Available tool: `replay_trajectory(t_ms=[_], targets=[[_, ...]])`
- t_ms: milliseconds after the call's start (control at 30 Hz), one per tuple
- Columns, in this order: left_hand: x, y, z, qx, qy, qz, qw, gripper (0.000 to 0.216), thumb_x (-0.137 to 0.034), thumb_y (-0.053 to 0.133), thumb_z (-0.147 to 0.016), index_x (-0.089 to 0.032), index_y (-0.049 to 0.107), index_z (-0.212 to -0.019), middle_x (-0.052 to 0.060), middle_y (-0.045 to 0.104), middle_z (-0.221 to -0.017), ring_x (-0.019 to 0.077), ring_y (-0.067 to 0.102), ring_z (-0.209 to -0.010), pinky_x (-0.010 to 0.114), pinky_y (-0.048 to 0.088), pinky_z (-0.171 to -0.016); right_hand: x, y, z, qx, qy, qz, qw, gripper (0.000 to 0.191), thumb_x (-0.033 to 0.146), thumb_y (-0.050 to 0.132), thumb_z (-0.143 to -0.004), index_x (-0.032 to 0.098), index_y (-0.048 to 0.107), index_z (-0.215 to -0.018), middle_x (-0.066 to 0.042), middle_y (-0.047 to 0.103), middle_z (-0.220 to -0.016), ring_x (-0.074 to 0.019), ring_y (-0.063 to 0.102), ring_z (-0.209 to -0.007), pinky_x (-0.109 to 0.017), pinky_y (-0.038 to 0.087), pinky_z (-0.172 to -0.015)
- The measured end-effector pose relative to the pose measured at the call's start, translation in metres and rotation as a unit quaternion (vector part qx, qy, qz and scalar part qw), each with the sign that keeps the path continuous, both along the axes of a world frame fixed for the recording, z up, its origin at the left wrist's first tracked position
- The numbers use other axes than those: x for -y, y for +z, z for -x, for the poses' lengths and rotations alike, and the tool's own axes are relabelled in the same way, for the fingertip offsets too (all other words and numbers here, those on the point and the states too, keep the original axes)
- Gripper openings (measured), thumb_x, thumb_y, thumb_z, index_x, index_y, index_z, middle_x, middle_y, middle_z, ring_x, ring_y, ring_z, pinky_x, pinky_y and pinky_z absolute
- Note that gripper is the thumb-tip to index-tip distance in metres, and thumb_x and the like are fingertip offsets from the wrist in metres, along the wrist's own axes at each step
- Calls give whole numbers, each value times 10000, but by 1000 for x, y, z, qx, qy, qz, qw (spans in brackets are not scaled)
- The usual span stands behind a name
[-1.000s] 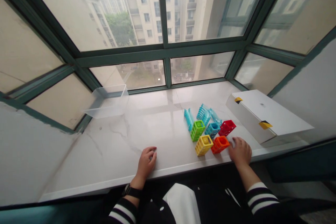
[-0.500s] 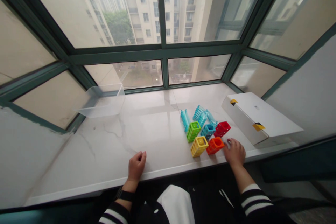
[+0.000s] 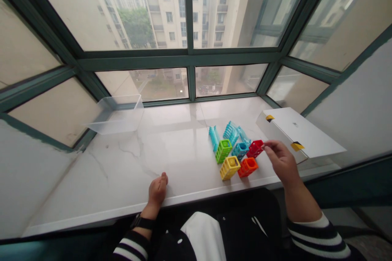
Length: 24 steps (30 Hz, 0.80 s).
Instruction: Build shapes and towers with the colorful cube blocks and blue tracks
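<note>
My right hand (image 3: 281,160) reaches over the sill, its thumb and index finger pinched together at the top right edge of a hollow red toy block (image 3: 255,149). Next to that block stand an orange block (image 3: 248,167), a yellow block (image 3: 230,168), a green block (image 3: 223,151) and a blue block (image 3: 240,151). Behind them lie translucent light-blue track pieces, among them a straight one (image 3: 214,138) and a curved one (image 3: 231,131). Well apart from the blocks, my left hand (image 3: 157,189) rests as a loose fist by the front edge, with nothing visible in it.
A clear plastic bin (image 3: 119,127) stands at the back left against the window frame. On the right is a white box (image 3: 303,132) with yellow-and-black tabs. All of it sits on a white marble-patterned sill (image 3: 122,175) under windows.
My right hand has moved up and forward from beside the orange block to the red block. My left hand stays closed in the same place. The view has shifted slightly.
</note>
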<state>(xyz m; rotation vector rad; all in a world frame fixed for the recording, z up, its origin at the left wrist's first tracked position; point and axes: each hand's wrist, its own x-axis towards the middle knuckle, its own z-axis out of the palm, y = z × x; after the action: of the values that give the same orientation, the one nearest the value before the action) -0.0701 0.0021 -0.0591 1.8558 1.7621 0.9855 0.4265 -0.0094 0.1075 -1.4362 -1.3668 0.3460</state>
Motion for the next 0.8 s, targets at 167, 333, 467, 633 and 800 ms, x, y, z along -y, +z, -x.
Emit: replay_trajectory(t_ms=[167,333,467,633,800], targets=[[-1,-1,0,9,11,43,999,644,-547,224,-1067,-247,418,-531,4,488,-509,178,490,-514,309,345,-571,1,39,51,239,248,44,938,303,340,693,-967,270,697,-1262,-100,711,-1253,-291,678,-1179,-454,561,-1049],[-2,-3,-1,-3,16,60,998,634,-542,218,-1065,-243,438,-551,8,502,-530,179,485,-538,310,330,-593,-9,22,68,331,289,102,893,505,267,789,-883,250,662,-1372,-129,673,-1346,-320,648,-1240,-507,556,-1075],[-2,-2,-2,-17,21,76,997,623,-532,227,-1058,-232,462,-565,18,525,-554,178,493,-563,304,321,-607,-14,10,71,354,291,115,882,454,197,751,-890,237,692,-1339,-130,685,-1314,-315,648,-1221,-512,554,-1067],[-2,-1,-3,-20,21,77,997,602,-521,247,-1048,-228,462,-568,18,528,-561,173,478,-567,300,292,-603,-14,12,72,366,289,134,874,510,143,756,-857,244,690,-1353,-121,700,-1284,-308,660,-1202,-498,564,-1057],[-2,0,-3,-8,22,70,997,580,-523,261,-1047,-233,469,-589,8,520,-564,177,498,-568,299,341,-599,-4,34,72,351,289,120,883,483,119,727,-870,258,691,-1331,-111,695,-1317,-294,670,-1212,-488,561,-1072]])
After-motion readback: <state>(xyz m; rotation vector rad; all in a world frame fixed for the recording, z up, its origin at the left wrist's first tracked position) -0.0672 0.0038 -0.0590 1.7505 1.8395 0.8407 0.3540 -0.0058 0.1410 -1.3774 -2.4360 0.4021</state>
